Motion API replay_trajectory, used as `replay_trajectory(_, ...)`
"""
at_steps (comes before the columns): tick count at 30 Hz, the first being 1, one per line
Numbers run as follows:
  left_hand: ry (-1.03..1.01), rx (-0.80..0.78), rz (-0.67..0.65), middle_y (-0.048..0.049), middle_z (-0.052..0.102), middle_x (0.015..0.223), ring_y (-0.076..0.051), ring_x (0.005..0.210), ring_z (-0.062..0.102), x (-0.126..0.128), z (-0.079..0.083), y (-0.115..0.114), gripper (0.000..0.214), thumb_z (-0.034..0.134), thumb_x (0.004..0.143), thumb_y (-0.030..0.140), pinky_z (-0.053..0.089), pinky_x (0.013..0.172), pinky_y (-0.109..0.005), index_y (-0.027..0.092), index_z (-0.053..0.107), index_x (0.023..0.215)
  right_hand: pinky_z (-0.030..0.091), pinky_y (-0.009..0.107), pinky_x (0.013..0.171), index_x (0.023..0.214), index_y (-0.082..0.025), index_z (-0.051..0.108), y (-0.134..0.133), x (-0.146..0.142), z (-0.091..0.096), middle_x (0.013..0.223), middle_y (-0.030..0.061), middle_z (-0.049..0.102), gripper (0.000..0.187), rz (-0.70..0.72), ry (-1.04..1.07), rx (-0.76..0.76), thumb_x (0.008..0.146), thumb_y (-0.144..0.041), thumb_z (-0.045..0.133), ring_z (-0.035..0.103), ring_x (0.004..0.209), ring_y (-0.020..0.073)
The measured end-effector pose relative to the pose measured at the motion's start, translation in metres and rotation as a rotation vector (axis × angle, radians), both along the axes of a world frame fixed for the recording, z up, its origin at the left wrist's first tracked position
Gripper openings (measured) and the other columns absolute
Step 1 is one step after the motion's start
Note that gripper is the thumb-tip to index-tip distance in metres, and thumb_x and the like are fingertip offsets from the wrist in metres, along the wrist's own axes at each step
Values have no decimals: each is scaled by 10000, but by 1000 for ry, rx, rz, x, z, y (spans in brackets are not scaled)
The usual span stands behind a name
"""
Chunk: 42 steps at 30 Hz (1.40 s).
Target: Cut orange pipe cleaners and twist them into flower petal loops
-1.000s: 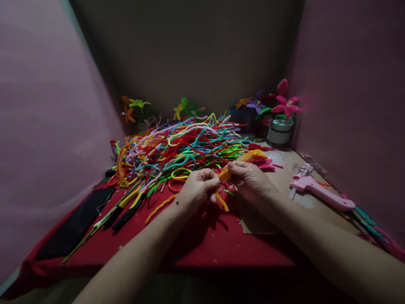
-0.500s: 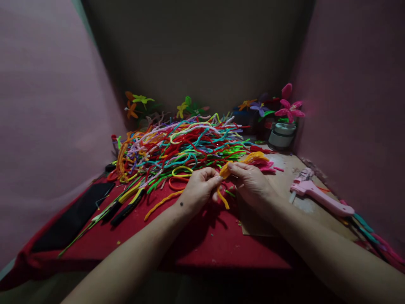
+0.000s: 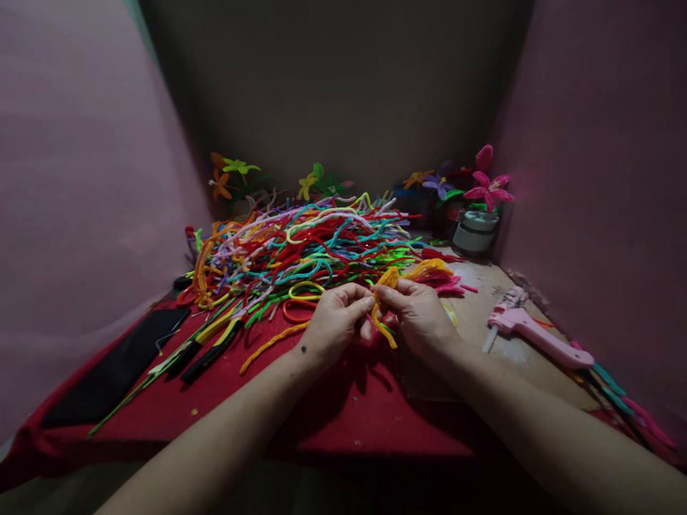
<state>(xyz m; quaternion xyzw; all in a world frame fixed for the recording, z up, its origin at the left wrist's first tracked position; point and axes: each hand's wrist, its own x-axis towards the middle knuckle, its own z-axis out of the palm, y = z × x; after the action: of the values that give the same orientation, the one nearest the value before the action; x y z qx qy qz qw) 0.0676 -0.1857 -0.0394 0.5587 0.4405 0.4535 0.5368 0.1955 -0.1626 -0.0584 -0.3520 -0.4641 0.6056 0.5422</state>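
Observation:
Between my fingertips is a yellow-orange pipe cleaner (image 3: 387, 278), its upper part bent into a petal-like loop and one end hanging down. My left hand (image 3: 343, 311) pinches it from the left, thumb against fingers. From the right, my right hand (image 3: 421, 311) grips the same piece near the base of the loop. Just behind my right hand lie yellow-orange looped pieces (image 3: 432, 267) and pink pieces (image 3: 451, 285). Another orange length (image 3: 271, 346) lies on the cloth left of my left hand. My fingers partly hide the bend.
A large heap of coloured pipe cleaners (image 3: 322, 239) fills the table's back. Pliers (image 3: 213, 350) and a black flat item (image 3: 115, 368) lie left. A pink glue gun (image 3: 537, 332) rests on a board (image 3: 515, 365) at right. A pink flower (image 3: 489, 190) stands in a pot (image 3: 474, 232).
My right hand has shifted slightly left and lower on the pipe cleaner. The yellow-orange loop now stands up above my fingers. The whole view has moved slightly.

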Motion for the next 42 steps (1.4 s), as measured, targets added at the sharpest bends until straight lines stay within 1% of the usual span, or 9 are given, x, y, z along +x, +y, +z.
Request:
replay_trajectory(5, 25, -1, 73, 44, 521, 426, -60, 335, 443, 5, -2, -3, 135, 579, 707, 235, 330, 399, -175, 142, 487, 673, 327, 218, 477, 585, -143, 548, -4, 0, 4, 551, -18, 508, 211, -110, -190, 153, 658, -318, 640, 421, 502, 82)
replay_trajectory(8, 66, 9, 100, 52, 489, 358, -64, 313, 427, 5, -4, -2, 121, 533, 743, 244, 328, 399, -170, 150, 482, 686, 300, 217, 448, 607, -148, 550, -6, -2, 4, 532, -30, 490, 228, -66, -182, 99, 667, -355, 625, 396, 472, 76)
replay_trajectory(12, 93, 42, 86, 45, 514, 382, -82, 322, 455, 4, -5, -1, 127, 493, 773, 275, 341, 388, -179, 155, 488, 732, 273, 213, 422, 615, -156, 542, -6, -3, 3, 507, -49, 461, 246, -18, -138, 50, 671, -384, 616, 359, 423, 61)
replay_trajectory(17, 164, 159, 185, 32, 550, 533, -75, 395, 500, 2, -4, 0, 160, 569, 725, 299, 368, 399, -181, 143, 538, 709, 262, 216, 429, 534, -152, 492, -4, 0, 4, 485, -44, 427, 249, -119, -266, 148, 665, -322, 619, 349, 448, 66)
replay_trajectory(20, 19, 107, 173, 25, 554, 594, -59, 430, 484, -5, -2, 6, 207, 616, 692, 330, 363, 416, -173, 141, 567, 762, 269, 218, 434, 565, -150, 517, -4, 0, 5, 495, -34, 461, 204, -12, -293, 159, 673, -303, 599, 366, 450, 72)
replay_trajectory(25, -201, -113, -61, -16, 571, 662, -31, 441, 435, -19, 0, 15, 320, 685, 633, 305, 315, 421, -164, 112, 622, 880, 222, 209, 408, 586, -137, 551, -8, -2, 6, 445, -51, 422, 196, 276, -272, 40, 665, -309, 601, 310, 396, 51)
replay_trajectory(30, -224, -146, -101, 0, 533, 624, -40, 453, 426, -22, 2, 14, 246, 681, 626, 298, 289, 424, -167, 121, 600, 777, 211, 204, 426, 566, -117, 553, -10, 0, 10, 480, -42, 435, 246, 338, -138, -67, 609, -328, 671, 321, 428, 43)
replay_trajectory(35, -28, -56, -136, 40, 450, 530, -30, 427, 353, -20, 10, 9, 191, 625, 657, 298, 247, 412, -164, 123, 549, 652, 171, 205, 409, 589, -123, 559, -12, 0, 10, 484, -45, 437, 187, 410, -156, -69, 646, -287, 630, 290, 410, 37)
replay_trajectory(42, 282, 124, -66, 44, 433, 483, -49, 434, 357, -20, 20, 7, 142, 552, 651, 227, 254, 414, -175, 136, 516, 550, 179, 204, 398, 547, -129, 546, -15, -5, 9, 448, -49, 432, 149, 343, -263, -83, 621, -242, 610, 294, 387, 36)
